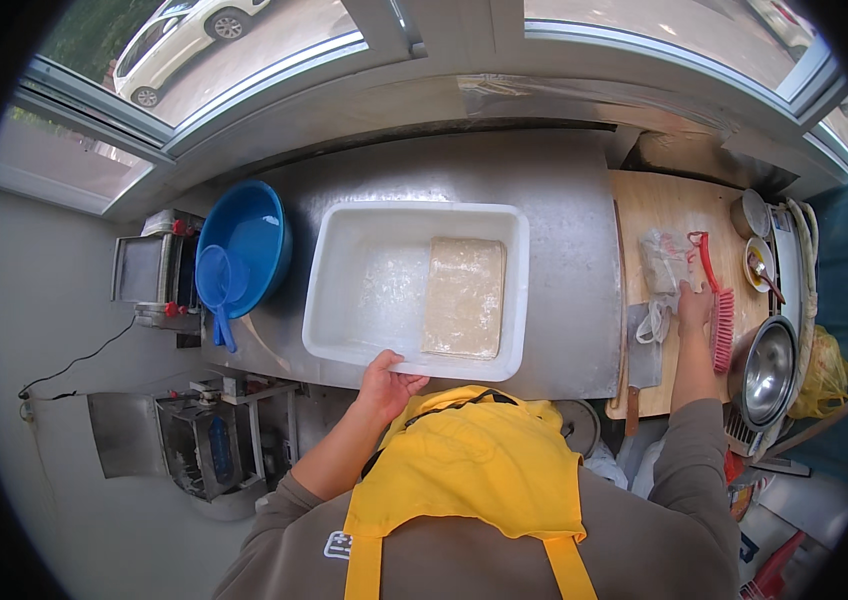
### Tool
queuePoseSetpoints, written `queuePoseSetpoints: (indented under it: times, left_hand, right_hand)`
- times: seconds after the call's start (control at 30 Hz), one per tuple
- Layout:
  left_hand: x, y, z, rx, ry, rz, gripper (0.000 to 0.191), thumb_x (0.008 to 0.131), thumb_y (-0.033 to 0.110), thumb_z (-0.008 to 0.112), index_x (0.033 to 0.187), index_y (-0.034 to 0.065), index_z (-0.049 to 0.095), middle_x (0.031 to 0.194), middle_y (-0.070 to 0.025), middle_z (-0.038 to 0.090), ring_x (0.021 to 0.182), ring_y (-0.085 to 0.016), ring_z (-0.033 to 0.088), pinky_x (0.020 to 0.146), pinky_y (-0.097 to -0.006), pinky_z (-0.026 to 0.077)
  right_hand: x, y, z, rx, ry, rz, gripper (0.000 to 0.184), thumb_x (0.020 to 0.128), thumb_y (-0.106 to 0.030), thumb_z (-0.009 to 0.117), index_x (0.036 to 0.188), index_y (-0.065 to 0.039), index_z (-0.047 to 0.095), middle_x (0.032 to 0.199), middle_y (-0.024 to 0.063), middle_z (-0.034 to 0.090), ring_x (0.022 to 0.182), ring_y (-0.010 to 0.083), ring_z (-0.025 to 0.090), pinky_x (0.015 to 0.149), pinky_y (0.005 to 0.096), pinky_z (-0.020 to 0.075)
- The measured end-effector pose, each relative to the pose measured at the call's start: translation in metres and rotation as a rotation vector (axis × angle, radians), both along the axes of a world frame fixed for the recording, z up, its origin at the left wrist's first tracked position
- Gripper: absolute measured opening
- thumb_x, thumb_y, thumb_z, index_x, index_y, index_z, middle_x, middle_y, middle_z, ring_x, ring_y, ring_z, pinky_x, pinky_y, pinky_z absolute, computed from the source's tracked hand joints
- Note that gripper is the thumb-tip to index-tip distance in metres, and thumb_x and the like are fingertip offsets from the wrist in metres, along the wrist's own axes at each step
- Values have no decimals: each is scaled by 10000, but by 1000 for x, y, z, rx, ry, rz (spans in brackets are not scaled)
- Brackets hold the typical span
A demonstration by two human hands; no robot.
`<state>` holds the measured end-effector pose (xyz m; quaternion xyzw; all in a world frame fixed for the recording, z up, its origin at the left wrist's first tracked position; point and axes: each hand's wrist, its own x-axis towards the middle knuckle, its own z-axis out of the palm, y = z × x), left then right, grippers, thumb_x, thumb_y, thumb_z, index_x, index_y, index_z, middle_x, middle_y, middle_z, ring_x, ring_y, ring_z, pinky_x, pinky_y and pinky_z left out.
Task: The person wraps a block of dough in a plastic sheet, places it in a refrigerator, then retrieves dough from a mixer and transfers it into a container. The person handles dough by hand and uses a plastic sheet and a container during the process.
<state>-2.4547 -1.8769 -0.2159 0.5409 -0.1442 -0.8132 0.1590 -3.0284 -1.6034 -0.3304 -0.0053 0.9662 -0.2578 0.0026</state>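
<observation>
A white plastic tub (364, 292) stands on the steel worktop (566, 300), with a flat rectangular slab of folded dough (463, 298) in its right half. My left hand (386, 384) grips the tub's near rim, thumb over the edge. Over the wooden board at the right, my right hand (694, 304) is between a clear plastic bag (665, 262) and a brush (722, 326) with a red handle and pink bristles. Its fingers are near the bag's lower edge; whether they hold anything is unclear. A cleaver (644, 356) lies on the board's left side, beside the bag.
A blue basin (263, 225) with a blue plastic dipper (220, 281) is at the left, near a dough-rolling machine (158, 270). On the right are the wooden board (638, 199), a steel bowl (767, 371), a small bowl with a spoon (754, 262) and a metal cup (750, 212).
</observation>
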Motion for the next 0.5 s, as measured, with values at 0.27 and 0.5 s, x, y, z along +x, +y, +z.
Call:
queuePoseSetpoints:
  times: [0.27,0.5]
  left_hand:
    - [-5,-34,8,171,-125,-241,360,1001,304,562,1167,-14,585,1007,-183,709,919,-309,711,908,-430,581]
    - [-30,-86,50,-480,-152,-493,443,986,345,615,1213,-35,610,1049,-197,716,966,-311,711,919,-386,560]
  right_hand:
    - [198,-151,165,-486,-234,880,435,948,-182,700,1311,35,595,1210,187,670,1006,263,664,903,395,536]
    - [270,-193,111,-363,-374,696,469,964,-165,648,1350,41,477,1242,281,640,1122,435,645,957,503,510]
